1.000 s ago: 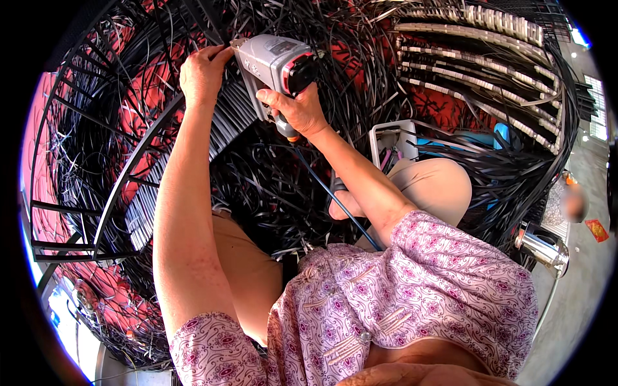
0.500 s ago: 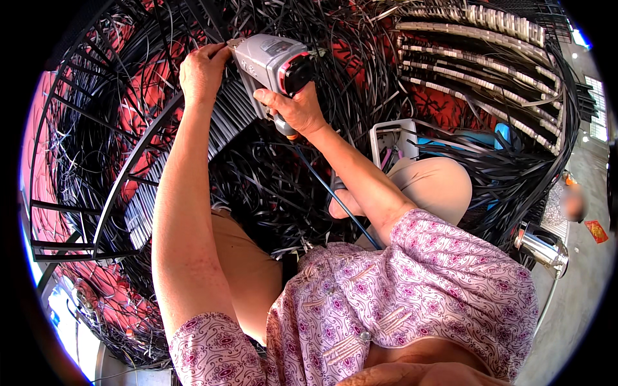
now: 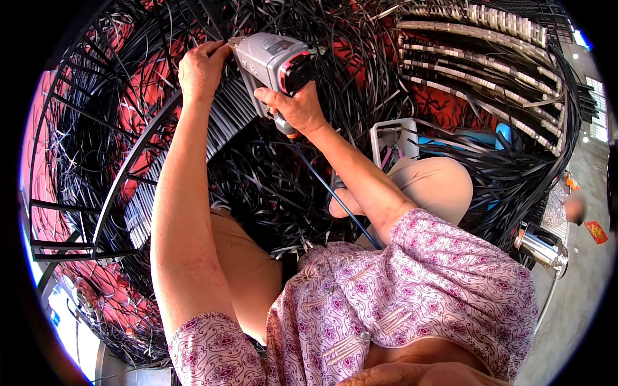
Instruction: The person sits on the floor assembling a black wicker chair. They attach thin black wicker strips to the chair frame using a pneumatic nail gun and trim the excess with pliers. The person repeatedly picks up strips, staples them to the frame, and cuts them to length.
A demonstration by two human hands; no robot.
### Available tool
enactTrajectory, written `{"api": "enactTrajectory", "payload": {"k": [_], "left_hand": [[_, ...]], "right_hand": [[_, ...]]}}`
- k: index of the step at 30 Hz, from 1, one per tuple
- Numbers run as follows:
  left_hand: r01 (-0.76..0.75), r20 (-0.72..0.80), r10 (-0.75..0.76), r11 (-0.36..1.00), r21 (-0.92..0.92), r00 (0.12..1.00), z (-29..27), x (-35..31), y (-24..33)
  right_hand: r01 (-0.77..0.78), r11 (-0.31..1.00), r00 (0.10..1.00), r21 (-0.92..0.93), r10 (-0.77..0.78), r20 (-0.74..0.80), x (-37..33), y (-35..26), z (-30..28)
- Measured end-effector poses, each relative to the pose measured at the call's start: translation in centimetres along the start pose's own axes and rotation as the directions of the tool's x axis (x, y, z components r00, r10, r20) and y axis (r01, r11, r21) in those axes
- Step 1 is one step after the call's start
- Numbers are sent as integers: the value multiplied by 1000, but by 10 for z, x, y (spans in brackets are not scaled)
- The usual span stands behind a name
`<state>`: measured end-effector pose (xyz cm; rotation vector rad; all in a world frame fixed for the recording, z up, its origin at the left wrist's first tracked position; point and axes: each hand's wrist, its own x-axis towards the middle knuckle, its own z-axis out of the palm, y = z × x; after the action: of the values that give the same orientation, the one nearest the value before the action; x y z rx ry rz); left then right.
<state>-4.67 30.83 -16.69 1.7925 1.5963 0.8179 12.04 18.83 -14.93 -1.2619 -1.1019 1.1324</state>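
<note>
Right hand (image 3: 299, 110) has its fingers curled tight around the handle of a chunky grey pistol-grip tool (image 3: 265, 53), which sits up near the top with its nose pointing left. Left hand (image 3: 196, 74) is right at that nose, fingers bunched close together, though I can't tell if they're actually pinching anything. Tool's body is smooth and boxy, with a black-and-red end cap, and a thin dark blue hose (image 3: 333, 201) runs from the grip down past the right forearm. Just below the nose there's a ridged panel (image 3: 226, 122) of grey-black slats, next to a curved black ladder-like frame (image 3: 111, 206) on the left. Loose flat black strips (image 3: 267, 209), shiny and plasticky, are tangled basically everywhere, over creased red sheeting (image 3: 152, 80). A bent knee in beige fabric (image 3: 438, 186) crowds a pale plastic basket (image 3: 404, 134), and further right are wrapped pale-and-black rods (image 3: 473, 56) plus a shiny metal cylinder (image 3: 544, 246).
</note>
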Motion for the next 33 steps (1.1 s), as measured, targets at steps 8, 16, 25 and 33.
{"api": "enactTrajectory", "payload": {"k": [8, 16, 25, 33], "left_hand": [[13, 4, -13, 1000, -4, 1000, 0, 1, 0], [-7, 1, 7, 1000, 19, 1000, 0, 3, -4], [-20, 11, 20, 1000, -4, 1000, -1, 3, -1], [-107, 183, 117, 992, -63, 976, -10, 8, -20]], "right_hand": [[5, 999, 1000, -42, -4, 15, -1, 1, 0], [116, 986, 993, -123, -115, 22, 3, 2, 0], [338, 915, 939, -219, -344, 8, 11, 8, 5], [-8, 998, 1000, -59, 8, 2, 4, -7, 2]]}}
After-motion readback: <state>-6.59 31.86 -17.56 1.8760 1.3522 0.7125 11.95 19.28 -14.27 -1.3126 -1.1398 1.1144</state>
